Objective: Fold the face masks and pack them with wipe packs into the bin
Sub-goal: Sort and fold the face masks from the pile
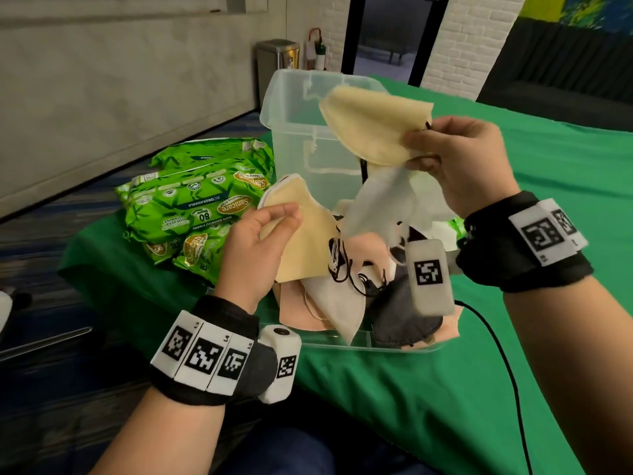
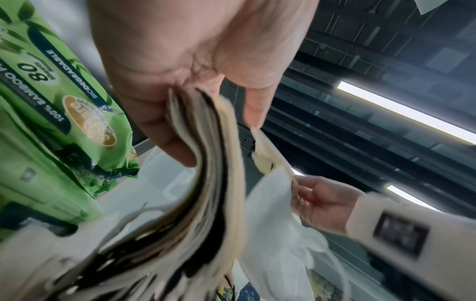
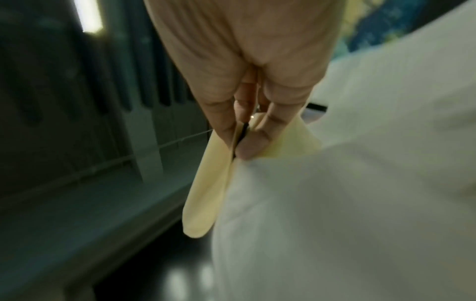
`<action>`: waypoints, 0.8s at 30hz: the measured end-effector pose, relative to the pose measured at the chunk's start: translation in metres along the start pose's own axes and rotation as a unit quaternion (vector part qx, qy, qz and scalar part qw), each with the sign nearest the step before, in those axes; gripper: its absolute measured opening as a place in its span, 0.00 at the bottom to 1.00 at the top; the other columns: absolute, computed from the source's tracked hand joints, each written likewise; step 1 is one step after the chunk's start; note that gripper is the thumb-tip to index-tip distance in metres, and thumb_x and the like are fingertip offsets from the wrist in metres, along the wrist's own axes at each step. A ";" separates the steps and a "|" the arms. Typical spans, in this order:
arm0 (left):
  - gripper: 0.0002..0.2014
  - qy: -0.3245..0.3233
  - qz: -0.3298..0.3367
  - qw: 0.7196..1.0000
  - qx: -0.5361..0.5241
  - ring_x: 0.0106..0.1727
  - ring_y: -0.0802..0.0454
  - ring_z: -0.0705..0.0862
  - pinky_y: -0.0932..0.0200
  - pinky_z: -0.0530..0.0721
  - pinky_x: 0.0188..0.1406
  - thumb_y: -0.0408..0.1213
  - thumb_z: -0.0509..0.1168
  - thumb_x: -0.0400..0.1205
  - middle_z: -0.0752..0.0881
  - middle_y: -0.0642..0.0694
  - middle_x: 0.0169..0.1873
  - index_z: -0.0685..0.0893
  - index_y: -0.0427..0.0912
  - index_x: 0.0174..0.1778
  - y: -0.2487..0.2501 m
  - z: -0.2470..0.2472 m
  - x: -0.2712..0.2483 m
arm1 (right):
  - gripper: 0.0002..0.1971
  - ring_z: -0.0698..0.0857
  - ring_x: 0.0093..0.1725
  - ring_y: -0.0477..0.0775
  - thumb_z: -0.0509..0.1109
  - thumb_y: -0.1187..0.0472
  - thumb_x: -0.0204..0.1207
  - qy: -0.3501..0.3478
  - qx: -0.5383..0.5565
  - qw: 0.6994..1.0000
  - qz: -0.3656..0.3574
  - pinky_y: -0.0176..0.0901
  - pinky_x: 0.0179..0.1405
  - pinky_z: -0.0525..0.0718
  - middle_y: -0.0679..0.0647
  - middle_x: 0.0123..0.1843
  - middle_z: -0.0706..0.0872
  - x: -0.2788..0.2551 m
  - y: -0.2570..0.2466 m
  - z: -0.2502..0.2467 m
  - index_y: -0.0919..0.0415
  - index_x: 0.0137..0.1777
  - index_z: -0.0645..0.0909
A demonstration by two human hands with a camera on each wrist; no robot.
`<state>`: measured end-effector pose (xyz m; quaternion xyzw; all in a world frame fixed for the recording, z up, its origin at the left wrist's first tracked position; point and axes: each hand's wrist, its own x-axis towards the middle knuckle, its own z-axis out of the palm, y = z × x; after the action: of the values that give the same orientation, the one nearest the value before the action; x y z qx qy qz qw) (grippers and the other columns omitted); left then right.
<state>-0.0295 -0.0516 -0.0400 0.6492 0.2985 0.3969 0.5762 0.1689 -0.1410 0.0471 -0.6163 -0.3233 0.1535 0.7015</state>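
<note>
My left hand (image 1: 260,234) grips a stack of folded masks (image 1: 301,231), yellow on top, its edges fanned in the left wrist view (image 2: 216,163). Above and in front of the clear bin (image 1: 294,132), my right hand (image 1: 455,159) pinches a yellow mask (image 1: 373,125) by its corner; a white mask (image 1: 380,200) hangs below from the same grip. In the right wrist view the fingertips (image 3: 252,146) squeeze the yellow mask (image 3: 206,195) beside the white one (image 3: 347,203). Green wipe packs (image 1: 191,207) are piled at the left. Loose masks (image 1: 356,296) fill a shallow clear tray (image 1: 376,344).
Everything stands on a green cloth (image 1: 428,389) over a table whose left edge drops to the floor. A black cable (image 1: 503,365) trails across the cloth at the right. A steel waste can (image 1: 277,60) stands far back by the wall.
</note>
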 end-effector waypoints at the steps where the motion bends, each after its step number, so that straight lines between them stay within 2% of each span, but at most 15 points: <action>1: 0.16 -0.009 -0.008 1.000 -0.014 0.63 0.53 0.81 0.46 0.75 0.70 0.61 0.70 0.63 0.84 0.46 0.59 0.87 0.60 0.43 0.002 0.001 -0.002 | 0.11 0.82 0.22 0.47 0.70 0.78 0.68 -0.020 0.044 0.999 0.018 0.33 0.25 0.81 0.50 0.23 0.84 -0.004 -0.003 0.004 0.64 0.31 0.77; 4: 0.29 -0.044 -0.001 0.998 -0.050 0.64 0.55 0.81 0.47 0.74 0.71 0.73 0.71 0.51 0.85 0.48 0.59 0.88 0.61 0.42 0.010 0.006 -0.006 | 0.12 0.83 0.24 0.48 0.69 0.79 0.68 -0.061 0.101 0.992 0.054 0.32 0.24 0.81 0.52 0.26 0.85 -0.016 -0.008 0.015 0.63 0.31 0.74; 5: 0.34 -0.056 0.003 0.997 -0.061 0.64 0.55 0.81 0.48 0.73 0.71 0.76 0.71 0.48 0.85 0.48 0.59 0.88 0.59 0.45 0.010 0.008 -0.006 | 0.13 0.83 0.23 0.48 0.69 0.79 0.68 -0.068 0.101 0.991 0.063 0.32 0.24 0.81 0.53 0.26 0.85 -0.019 -0.006 0.018 0.64 0.31 0.74; 7: 0.44 -0.076 0.009 0.995 -0.059 0.66 0.54 0.80 0.51 0.73 0.72 0.74 0.74 0.46 0.84 0.46 0.61 0.86 0.51 0.55 0.010 0.013 -0.006 | 0.12 0.83 0.24 0.49 0.68 0.80 0.69 -0.074 0.094 0.989 0.083 0.33 0.23 0.81 0.56 0.29 0.83 -0.025 0.000 0.025 0.65 0.32 0.74; 8: 0.45 -0.082 0.010 0.996 -0.038 0.66 0.57 0.80 0.58 0.73 0.71 0.69 0.77 0.47 0.83 0.47 0.62 0.84 0.49 0.58 0.011 0.017 -0.005 | 0.11 0.83 0.24 0.49 0.68 0.80 0.69 -0.074 0.089 0.989 0.094 0.33 0.23 0.82 0.58 0.31 0.82 -0.026 0.005 0.028 0.66 0.33 0.73; 10: 0.34 -0.080 0.018 0.997 0.007 0.61 0.67 0.79 0.76 0.72 0.61 0.59 0.78 0.53 0.83 0.51 0.60 0.83 0.53 0.56 0.012 0.023 -0.006 | 0.12 0.84 0.25 0.49 0.67 0.80 0.70 -0.069 0.084 0.988 0.114 0.35 0.24 0.83 0.60 0.34 0.80 -0.028 0.015 0.032 0.65 0.34 0.72; 11: 0.31 -0.072 0.018 0.997 0.018 0.60 0.67 0.79 0.76 0.73 0.60 0.57 0.77 0.55 0.84 0.51 0.59 0.83 0.53 0.55 0.011 0.025 -0.005 | 0.13 0.85 0.25 0.49 0.67 0.80 0.70 -0.067 0.082 0.987 0.123 0.36 0.24 0.84 0.60 0.34 0.80 -0.028 0.019 0.033 0.64 0.34 0.71; 12: 0.32 -0.065 0.015 0.998 0.013 0.60 0.61 0.81 0.69 0.75 0.63 0.58 0.76 0.57 0.85 0.49 0.58 0.84 0.50 0.55 0.010 0.026 -0.004 | 0.13 0.85 0.25 0.49 0.67 0.80 0.71 -0.069 0.080 0.986 0.132 0.36 0.24 0.84 0.60 0.34 0.80 -0.029 0.023 0.033 0.64 0.33 0.71; 14: 0.29 -0.034 0.004 0.999 -0.021 0.57 0.48 0.85 0.46 0.81 0.64 0.60 0.74 0.59 0.89 0.44 0.52 0.87 0.44 0.50 0.008 0.025 -0.001 | 0.13 0.86 0.25 0.50 0.66 0.80 0.71 -0.086 0.072 0.982 0.152 0.37 0.22 0.84 0.59 0.35 0.81 -0.030 0.028 0.034 0.64 0.33 0.71; 16: 0.20 -0.001 0.002 0.999 -0.033 0.53 0.38 0.86 0.36 0.81 0.60 0.57 0.73 0.62 0.90 0.40 0.45 0.87 0.46 0.40 0.006 0.023 0.002 | 0.13 0.86 0.25 0.51 0.66 0.79 0.72 -0.105 0.065 0.978 0.170 0.37 0.22 0.84 0.59 0.35 0.81 -0.032 0.031 0.035 0.64 0.32 0.71; 17: 0.15 0.012 0.000 1.000 -0.028 0.50 0.37 0.86 0.35 0.81 0.59 0.54 0.74 0.63 0.90 0.39 0.41 0.87 0.48 0.36 0.004 0.022 0.004 | 0.13 0.86 0.25 0.51 0.66 0.79 0.72 -0.110 0.064 0.976 0.177 0.37 0.21 0.84 0.59 0.35 0.81 -0.033 0.032 0.035 0.63 0.32 0.71; 19: 0.07 0.033 0.000 0.999 -0.021 0.42 0.42 0.84 0.37 0.82 0.56 0.47 0.74 0.67 0.88 0.42 0.36 0.85 0.49 0.30 0.000 0.021 0.007 | 0.13 0.85 0.24 0.51 0.66 0.78 0.73 -0.108 0.060 0.974 0.189 0.38 0.20 0.84 0.59 0.35 0.81 -0.033 0.035 0.036 0.63 0.32 0.71; 22: 0.08 0.052 -0.008 0.998 -0.031 0.41 0.48 0.82 0.37 0.82 0.55 0.37 0.75 0.73 0.86 0.44 0.33 0.83 0.48 0.31 -0.002 0.019 0.010 | 0.13 0.81 0.20 0.51 0.68 0.77 0.72 -0.067 0.044 0.978 0.190 0.37 0.19 0.83 0.59 0.34 0.79 -0.029 0.038 0.033 0.62 0.33 0.71; 24: 0.08 0.065 -0.014 0.997 -0.044 0.41 0.47 0.83 0.38 0.83 0.55 0.39 0.76 0.70 0.86 0.46 0.33 0.83 0.48 0.30 -0.002 0.016 0.011 | 0.13 0.80 0.21 0.52 0.69 0.76 0.71 -0.023 0.035 0.985 0.170 0.37 0.20 0.81 0.58 0.33 0.78 -0.025 0.038 0.029 0.60 0.34 0.71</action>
<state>-0.0100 -0.0503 -0.0409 0.5919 0.3264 0.4425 0.5894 0.1391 -0.1270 0.0049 -0.6335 -0.2242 0.2958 0.6789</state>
